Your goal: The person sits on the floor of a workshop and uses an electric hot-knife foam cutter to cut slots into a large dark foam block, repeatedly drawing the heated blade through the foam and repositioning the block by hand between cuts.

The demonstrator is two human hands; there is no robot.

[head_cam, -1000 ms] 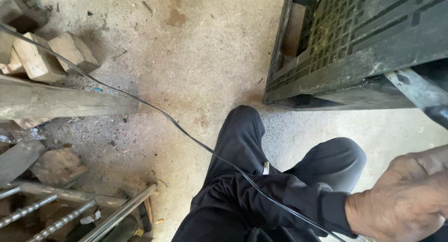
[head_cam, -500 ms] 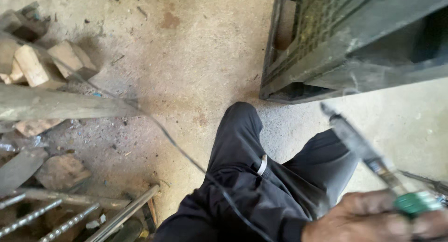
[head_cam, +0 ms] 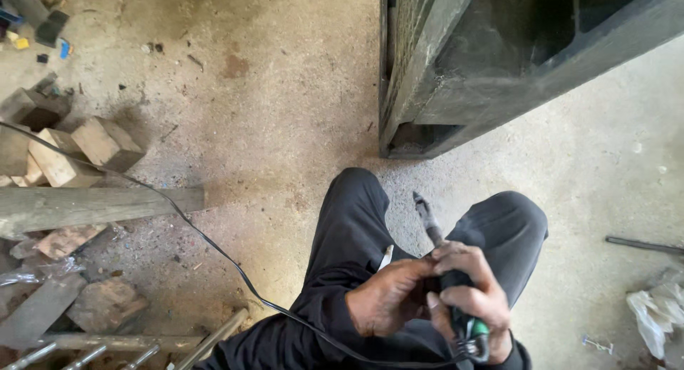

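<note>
Sitting on the floor (head_cam: 271, 113), knees up, black trousers. Right hand (head_cam: 470, 302) wrapped tight round a tool (head_cam: 456, 299) with a green and black handle, fingers closed all the way on it. Tool over the lap, near the bottom edge of the floor, thin metal tip (head_cam: 426, 217) poking up and away toward the dark crate (head_cam: 456, 78). Left hand (head_cam: 388, 299) just beside, touching the tool's neck, fingers curled; hard to tell whether gripping it or only steadying it. Black cord (head_cam: 199, 231) running from the tool's back end across the floor to the left edge, over a plank (head_cam: 100, 206). Wood blocks (head_cam: 78, 152) past that.

Best to keep both hands close and firm. Best to point the tip away from legs and fingers. Best to keep the cord loose, not snagged on the plank. Probably a small fix at the tip, so slow and gentle.
</note>
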